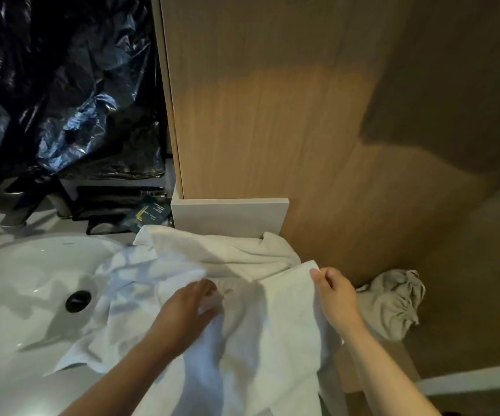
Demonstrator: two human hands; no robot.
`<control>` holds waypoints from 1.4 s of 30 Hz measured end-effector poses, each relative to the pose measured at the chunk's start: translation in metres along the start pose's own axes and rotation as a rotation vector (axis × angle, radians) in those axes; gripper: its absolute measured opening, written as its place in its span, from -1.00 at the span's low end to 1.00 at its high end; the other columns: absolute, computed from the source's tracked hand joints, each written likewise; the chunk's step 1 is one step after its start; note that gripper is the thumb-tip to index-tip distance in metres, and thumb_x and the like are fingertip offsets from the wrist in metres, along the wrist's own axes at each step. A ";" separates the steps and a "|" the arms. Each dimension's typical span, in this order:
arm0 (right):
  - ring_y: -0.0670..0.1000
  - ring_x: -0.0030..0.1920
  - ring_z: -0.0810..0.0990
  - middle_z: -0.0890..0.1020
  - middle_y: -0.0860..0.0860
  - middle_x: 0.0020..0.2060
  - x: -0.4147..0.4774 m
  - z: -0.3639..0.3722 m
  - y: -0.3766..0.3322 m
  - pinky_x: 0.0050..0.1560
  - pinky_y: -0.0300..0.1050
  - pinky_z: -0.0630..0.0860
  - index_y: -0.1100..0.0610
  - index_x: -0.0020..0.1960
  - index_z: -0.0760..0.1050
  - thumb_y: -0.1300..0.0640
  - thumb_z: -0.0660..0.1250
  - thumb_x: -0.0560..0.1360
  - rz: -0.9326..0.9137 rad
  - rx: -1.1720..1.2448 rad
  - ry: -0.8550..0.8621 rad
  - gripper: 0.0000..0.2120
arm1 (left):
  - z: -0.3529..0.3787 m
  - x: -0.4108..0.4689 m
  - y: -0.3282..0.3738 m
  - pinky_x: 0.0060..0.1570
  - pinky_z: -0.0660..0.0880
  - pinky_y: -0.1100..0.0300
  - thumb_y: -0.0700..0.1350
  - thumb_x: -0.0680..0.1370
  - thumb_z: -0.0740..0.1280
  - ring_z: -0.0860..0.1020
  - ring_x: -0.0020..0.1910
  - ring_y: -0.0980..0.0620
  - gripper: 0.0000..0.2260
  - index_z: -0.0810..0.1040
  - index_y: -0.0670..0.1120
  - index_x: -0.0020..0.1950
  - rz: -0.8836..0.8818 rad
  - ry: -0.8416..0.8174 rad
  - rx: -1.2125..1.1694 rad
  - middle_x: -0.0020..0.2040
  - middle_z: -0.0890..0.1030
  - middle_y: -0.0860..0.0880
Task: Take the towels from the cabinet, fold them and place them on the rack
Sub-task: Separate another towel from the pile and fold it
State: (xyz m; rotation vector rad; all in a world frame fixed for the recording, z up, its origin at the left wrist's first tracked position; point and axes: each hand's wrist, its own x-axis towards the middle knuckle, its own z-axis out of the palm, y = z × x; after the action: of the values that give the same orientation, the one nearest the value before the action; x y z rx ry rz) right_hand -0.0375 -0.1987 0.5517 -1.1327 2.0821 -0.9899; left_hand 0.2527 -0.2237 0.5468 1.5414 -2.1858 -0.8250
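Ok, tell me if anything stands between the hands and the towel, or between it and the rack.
Nothing visible does: the right hand pinches a corner of the white towel, and the left hand rests on its middle. The rack is out of view, so that path cannot be judged.

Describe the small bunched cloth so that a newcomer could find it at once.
Find the wooden wall on the right. Low against it, just right of the right hand, sits a cloth. It is beige and bunched into a ball; the towel in that hand is white and spread out.
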 end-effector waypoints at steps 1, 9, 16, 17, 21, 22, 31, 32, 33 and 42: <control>-0.07 -0.32 0.47 0.51 -0.07 -0.39 0.001 0.001 -0.002 -0.27 -0.20 0.38 0.10 -0.26 0.43 0.00 0.25 0.62 -0.012 -0.011 0.003 -0.69 | 0.002 -0.002 0.000 0.00 0.49 0.15 -0.07 0.50 0.44 0.58 0.02 0.02 -0.77 0.54 -0.06 0.12 0.007 0.049 -0.029 0.04 0.60 0.03; 0.00 -0.32 0.52 0.58 0.04 -0.35 -0.013 -0.002 -0.028 -0.29 -0.17 0.42 0.12 -0.23 0.47 -0.03 0.28 0.59 -0.088 -0.058 0.070 -0.70 | 0.005 -0.008 0.004 -0.10 0.41 0.34 -0.20 0.44 0.49 0.60 -0.09 0.05 -0.88 0.65 -0.06 -0.06 -0.015 0.134 -0.117 -0.10 0.63 0.08; 0.01 -0.34 0.56 0.58 0.01 -0.42 -0.015 -0.015 -0.033 -0.30 -0.09 0.50 0.12 -0.28 0.50 -0.12 0.28 0.57 -0.059 -0.299 0.065 -0.63 | 0.005 -0.001 0.001 -0.14 0.44 0.40 -0.10 0.43 0.51 0.60 -0.13 0.12 -0.92 0.68 -0.04 -0.10 -0.017 0.125 -0.156 -0.11 0.65 0.08; 0.04 -0.26 0.61 0.62 0.03 -0.34 -0.013 -0.014 -0.030 -0.21 -0.04 0.56 0.14 -0.18 0.54 -0.11 0.26 0.58 -0.032 -0.355 0.037 -0.66 | 0.005 -0.001 0.001 -0.13 0.47 0.33 -0.07 0.43 0.52 0.59 -0.14 0.13 -0.91 0.69 -0.04 -0.11 -0.007 0.123 -0.153 -0.13 0.65 0.09; 0.11 0.28 0.52 0.54 0.09 0.30 -0.019 -0.004 -0.022 0.20 -0.06 0.48 0.16 0.44 0.37 0.02 0.30 0.60 0.007 -0.384 0.004 -0.54 | 0.008 -0.003 0.002 -0.13 0.43 0.42 -0.02 0.41 0.53 0.54 -0.16 0.28 -0.87 0.71 -0.02 -0.10 0.054 0.096 -0.158 -0.13 0.62 0.22; 0.09 0.32 0.48 0.48 0.06 0.35 -0.024 0.000 -0.022 0.22 -0.11 0.44 0.13 0.47 0.34 0.07 0.31 0.60 -0.063 -0.353 0.006 -0.53 | 0.009 -0.004 0.003 -0.14 0.40 0.48 -0.03 0.41 0.53 0.53 -0.16 0.29 -0.88 0.72 -0.02 -0.11 0.060 0.094 -0.159 -0.14 0.62 0.23; -0.02 0.46 0.33 0.52 -0.10 0.33 -0.027 0.041 -0.020 0.48 -0.03 0.20 0.04 0.35 0.50 0.17 0.27 0.61 -0.506 -0.405 -0.420 -0.68 | 0.012 -0.007 0.003 -0.15 0.52 0.27 -0.05 0.46 0.47 0.59 -0.23 0.20 -0.92 0.64 0.00 -0.22 -0.094 0.126 -0.233 -0.25 0.64 0.13; -0.04 0.50 0.27 0.50 -0.12 0.36 -0.026 0.043 -0.018 0.50 -0.01 0.16 0.01 0.38 0.48 0.14 0.25 0.63 -0.499 -0.412 -0.452 -0.68 | 0.012 -0.006 0.003 -0.16 0.53 0.24 -0.05 0.47 0.46 0.59 -0.24 0.19 -0.90 0.62 0.00 -0.23 -0.100 0.131 -0.225 -0.28 0.63 0.14; -0.06 0.52 0.22 0.49 -0.14 0.37 -0.024 0.044 -0.017 0.51 -0.01 0.14 0.00 0.38 0.47 0.11 0.23 0.64 -0.497 -0.417 -0.476 -0.68 | 0.012 -0.005 0.003 -0.16 0.54 0.22 -0.05 0.48 0.45 0.59 -0.25 0.19 -0.89 0.61 0.00 -0.23 -0.108 0.136 -0.221 -0.30 0.62 0.14; 0.01 0.13 0.50 0.60 -0.01 0.07 -0.008 0.057 -0.022 0.17 -0.07 0.39 0.14 0.16 0.50 0.09 0.25 0.63 -0.495 -0.447 -0.492 -0.83 | 0.013 0.012 0.000 -0.34 0.32 0.28 -0.01 0.52 0.40 0.48 -0.29 0.06 -0.79 0.48 -0.02 -0.27 -0.250 0.002 -0.112 -0.36 0.49 0.10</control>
State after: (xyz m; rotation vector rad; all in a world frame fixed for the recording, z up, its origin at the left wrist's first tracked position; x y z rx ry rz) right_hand 0.0197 -0.2192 0.5383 -1.9568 1.6833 -0.3689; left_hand 0.2412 -0.2317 0.5364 1.7795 -1.9338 -1.0026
